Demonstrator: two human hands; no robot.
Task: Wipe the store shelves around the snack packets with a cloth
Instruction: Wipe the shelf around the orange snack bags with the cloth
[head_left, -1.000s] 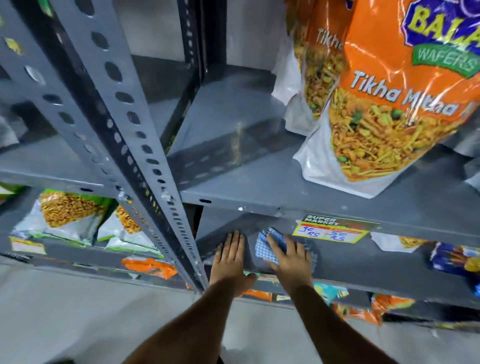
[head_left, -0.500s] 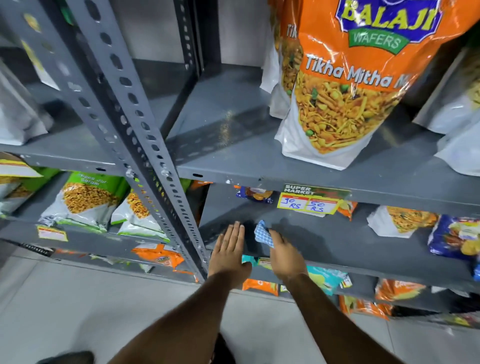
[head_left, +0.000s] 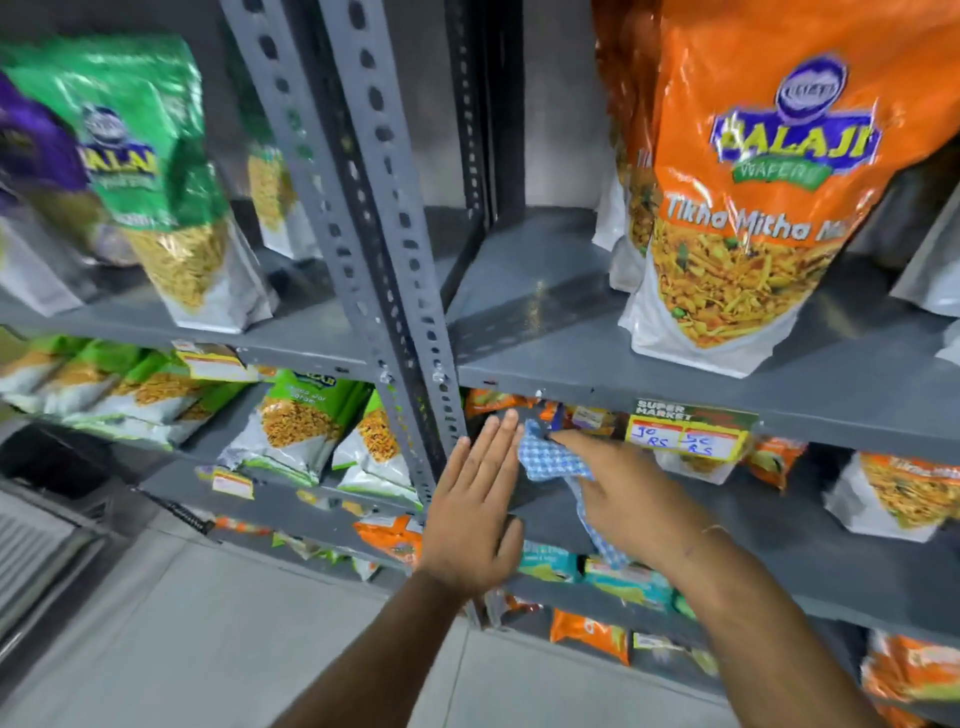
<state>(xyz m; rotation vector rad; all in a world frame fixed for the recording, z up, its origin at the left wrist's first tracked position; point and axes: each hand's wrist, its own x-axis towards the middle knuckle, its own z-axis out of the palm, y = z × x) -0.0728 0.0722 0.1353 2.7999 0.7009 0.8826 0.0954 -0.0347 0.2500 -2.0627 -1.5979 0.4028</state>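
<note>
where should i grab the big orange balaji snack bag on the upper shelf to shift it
Grip the big orange foil snack bag by its upper sides, coming from the front: it stands upright on its white base, with open grey shelf to its left.

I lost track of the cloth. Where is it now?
In the head view, the blue checked cloth is in the right hand, low centre, between the left hand and the yellow price tag.

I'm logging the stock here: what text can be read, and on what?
"BALAJI WAFERS", "Tikha Mitha": orange packet, top shelf; the name's last word is cut off.
"SUPER MARKET": price tag on the shelf edge; its handwritten prices end in "RS", digits unclear.
Brand logo partly legible: green packet.
Lower packets, small tags: too blurred.
</note>
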